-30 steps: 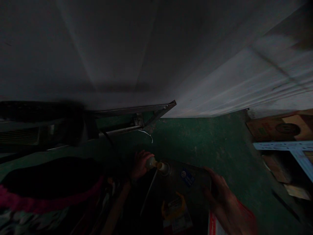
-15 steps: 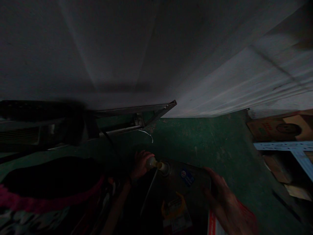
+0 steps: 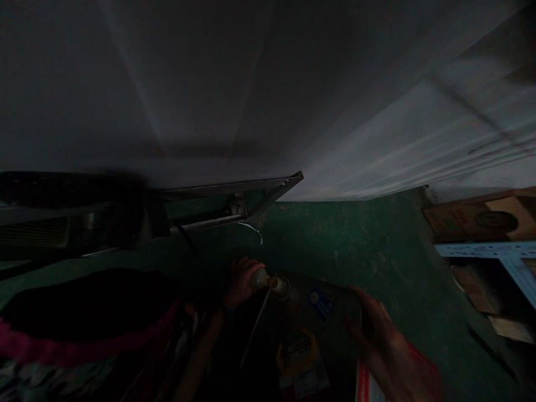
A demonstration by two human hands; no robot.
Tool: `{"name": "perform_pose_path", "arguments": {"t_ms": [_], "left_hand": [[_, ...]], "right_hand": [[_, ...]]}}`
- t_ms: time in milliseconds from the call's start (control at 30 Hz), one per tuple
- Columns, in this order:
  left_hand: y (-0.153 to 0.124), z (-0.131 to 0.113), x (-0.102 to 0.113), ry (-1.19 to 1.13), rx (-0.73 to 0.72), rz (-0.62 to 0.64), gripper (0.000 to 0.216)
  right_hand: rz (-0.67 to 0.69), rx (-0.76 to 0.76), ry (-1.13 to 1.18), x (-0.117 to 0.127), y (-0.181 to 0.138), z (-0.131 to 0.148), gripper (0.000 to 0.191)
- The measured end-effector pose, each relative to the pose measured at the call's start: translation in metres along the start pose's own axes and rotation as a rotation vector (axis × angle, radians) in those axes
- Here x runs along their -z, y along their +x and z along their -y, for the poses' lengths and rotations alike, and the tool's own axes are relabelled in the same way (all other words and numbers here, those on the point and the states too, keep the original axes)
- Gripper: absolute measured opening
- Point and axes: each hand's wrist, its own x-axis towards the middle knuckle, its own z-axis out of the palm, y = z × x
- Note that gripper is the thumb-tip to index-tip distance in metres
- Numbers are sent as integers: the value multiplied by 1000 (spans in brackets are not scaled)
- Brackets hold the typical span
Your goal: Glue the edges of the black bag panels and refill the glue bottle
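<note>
My left hand (image 3: pixel 242 282) is closed around a small pale translucent bottle (image 3: pixel 258 278). The bottle lies tilted, with its yellowish neck at the white spout (image 3: pixel 281 287) of a large square metal can (image 3: pixel 339 301). Whether liquid runs between them is too dark to tell. A yellow handle (image 3: pixel 312 352) and a blue label (image 3: pixel 320 303) show on the can's top. My right hand (image 3: pixel 383 340) grips the can's right edge, thumb on top and fingers over the far corner. Red and white printing marks the can's side below that hand.
Behind the can stands a metal frame (image 3: pixel 274 195) against a pale wall (image 3: pixel 335 139). A white strip (image 3: pixel 253 229) lies on the green floor (image 3: pixel 318 234). Cardboard boxes (image 3: pixel 460 218) and a light-blue rack (image 3: pixel 486 249) are at the right. Dark machinery (image 3: pixel 117 212) fills the left.
</note>
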Motion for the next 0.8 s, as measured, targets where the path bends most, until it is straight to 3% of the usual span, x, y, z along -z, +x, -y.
{"name": "perform_pose_path", "arguments": {"t_ms": [633,800], "left_hand": [[-1,-5,3,-33,8,12,53],[-1,-6,5,-18,-1,16,53]], "right_hand": [[55,-4,30,-7,1,-10,44],[18,13,1,-2,0,0,41]]}}
